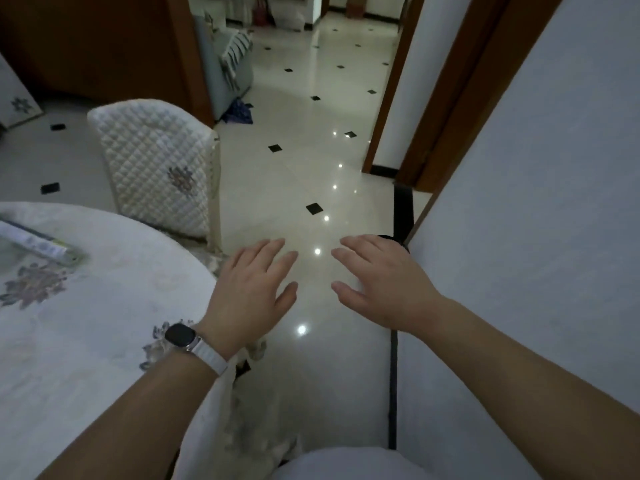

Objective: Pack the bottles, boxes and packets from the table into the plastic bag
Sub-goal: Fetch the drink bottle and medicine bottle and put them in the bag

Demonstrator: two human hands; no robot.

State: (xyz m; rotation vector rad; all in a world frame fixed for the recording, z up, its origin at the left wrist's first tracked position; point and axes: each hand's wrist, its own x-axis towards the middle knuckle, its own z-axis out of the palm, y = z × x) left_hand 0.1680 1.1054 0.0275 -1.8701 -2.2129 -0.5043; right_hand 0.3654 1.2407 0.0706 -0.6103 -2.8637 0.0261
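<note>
My left hand (252,285) is stretched out flat, palm down, fingers apart, over the floor just past the table's right edge; a watch with a white strap sits on its wrist. My right hand (377,285) hovers beside it, also flat and spread, holding nothing. The round table (104,323) with a white flowered cloth fills the lower left. One long flat box or packet (34,242) lies at the table's far left edge, partly cut off. No plastic bag and no bottles are in view.
A chair with a quilted white cover (156,168) stands behind the table. A glossy tiled floor (304,161) runs ahead into a hallway. A white wall (536,237) and a brown door frame (460,98) close in on the right.
</note>
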